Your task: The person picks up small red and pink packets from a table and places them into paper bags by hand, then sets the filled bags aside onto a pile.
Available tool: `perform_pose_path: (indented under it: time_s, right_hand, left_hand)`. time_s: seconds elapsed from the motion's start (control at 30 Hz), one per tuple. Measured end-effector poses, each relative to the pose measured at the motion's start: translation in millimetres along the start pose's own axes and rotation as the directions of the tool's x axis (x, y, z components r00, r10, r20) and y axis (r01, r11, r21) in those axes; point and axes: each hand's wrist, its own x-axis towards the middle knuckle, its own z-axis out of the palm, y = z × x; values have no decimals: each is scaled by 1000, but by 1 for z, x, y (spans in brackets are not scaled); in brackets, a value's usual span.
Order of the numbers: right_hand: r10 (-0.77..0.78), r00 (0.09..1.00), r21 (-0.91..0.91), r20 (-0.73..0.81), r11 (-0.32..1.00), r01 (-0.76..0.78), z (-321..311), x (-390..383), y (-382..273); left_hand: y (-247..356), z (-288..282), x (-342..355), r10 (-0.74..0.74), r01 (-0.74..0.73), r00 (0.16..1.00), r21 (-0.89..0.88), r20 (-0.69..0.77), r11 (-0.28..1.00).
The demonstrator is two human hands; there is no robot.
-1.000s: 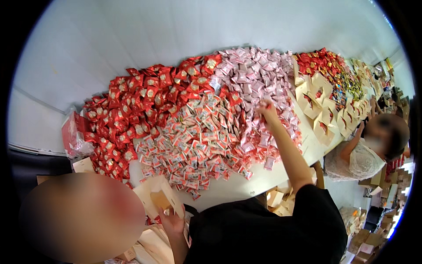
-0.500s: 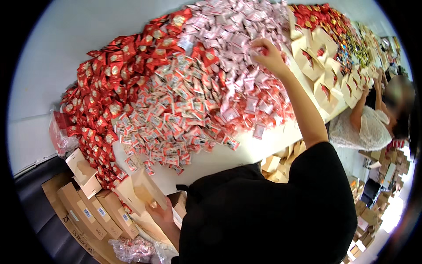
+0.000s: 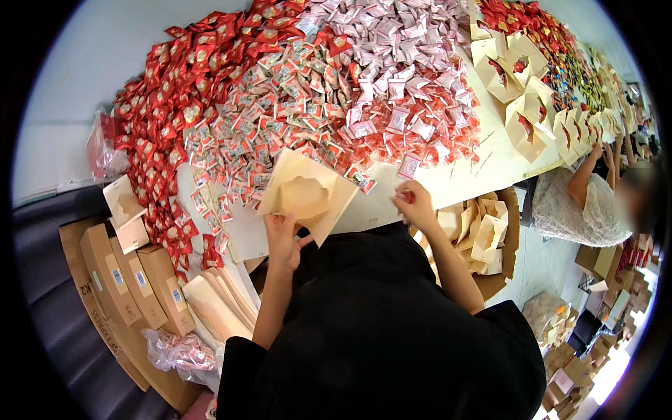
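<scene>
My left hand point(image 3: 283, 239) grips the lower edge of a cream card box point(image 3: 294, 166), which has a shaped cut-out in its front and is tilted over the table's front edge. Closed at the fingertips, my right hand point(image 3: 416, 206) holds a small red piece, mostly hidden by the fingers. It is just right of the box, above the table's near edge. Beyond the hands lie heaps of small packets: red-and-white ones point(image 3: 245, 133), clear red-wrapped pieces point(image 3: 437, 133) and pale pink ones point(image 3: 392, 35). One pink packet point(image 3: 409, 166) lies close to my right hand.
Red packets point(image 3: 168, 91) are piled at the left. Open cream boxes point(image 3: 528, 126) stand along the right of the table point(image 3: 455, 185). A carton of folded boxes point(image 3: 486, 238) is below right. Stacked card point(image 3: 217, 304) and brown boxes point(image 3: 126, 280) sit lower left. A co-worker's sleeve point(image 3: 577, 206) is at right.
My left hand has brought the cream box up and right, from the lower left to the middle. My right hand has come back from the pink packets to the near edge.
</scene>
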Motion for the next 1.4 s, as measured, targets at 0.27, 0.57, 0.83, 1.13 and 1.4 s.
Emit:
perform_pose_path:
  time_s: [0.27, 0.57, 0.83, 1.13, 1.4]
  right_hand:
    - [-435, 900, -594, -25, 731, 336, 51, 68, -26]
    - [-341, 940, -519, 34, 797, 308, 42, 99, -21]
    - [-182, 922, 220, 342, 969, 110, -9, 19, -133]
    - [-523, 819, -24, 237, 840, 543, 12, 6, -170]
    - [-680, 527, -229, 509, 483, 845, 23, 13, -146]
  left_hand:
    - [-26, 8, -18, 41, -44, 998, -57, -51, 997]
    - [-43, 4, -32, 66, -79, 992, -124, -104, 989]
    - [-32, 25, -13, 102, -99, 994, 69, -32, 993]
    - [-18, 46, -7, 54, -71, 990, 136, 126, 988]
    - [-10, 48, -7, 22, -30, 989, 55, 145, 998]
